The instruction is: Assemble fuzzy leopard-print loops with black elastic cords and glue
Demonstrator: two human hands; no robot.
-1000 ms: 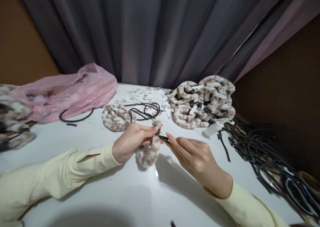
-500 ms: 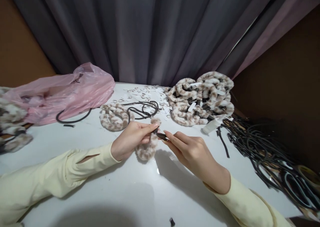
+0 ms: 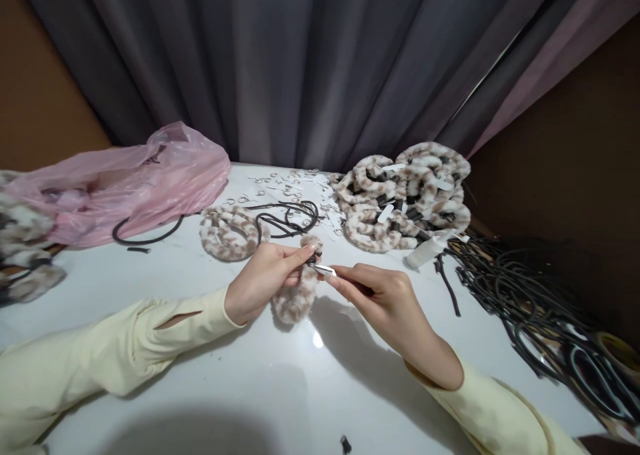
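My left hand (image 3: 263,278) pinches a fluffy white-and-brown plush loop (image 3: 294,301) near its black end. The loop hangs below my fingers, just above or touching the white table. My right hand (image 3: 393,301) is closed on slim metal tweezers (image 3: 325,269), held between thumb and fingers. Their tip points left and meets the dark part of the loop beside my left fingertips; the exact contact is too small to make out. Behind my left hand lies another plush ring (image 3: 220,235), and a coil of black cord (image 3: 300,218) touches its right side.
A pile of plush rings with white tags (image 3: 430,168) stands at the back right, with a small white bottle (image 3: 425,251) before it. Black cords (image 3: 505,295) heap along the right edge. A pink plastic bag (image 3: 190,168) lies at left. Small metal rings (image 3: 287,189) are scattered behind.
The tweezers have turned in my right hand, so a bright side shows where a dark one did. My right fingers have shifted slightly; my left hand keeps its pinch on the loop.
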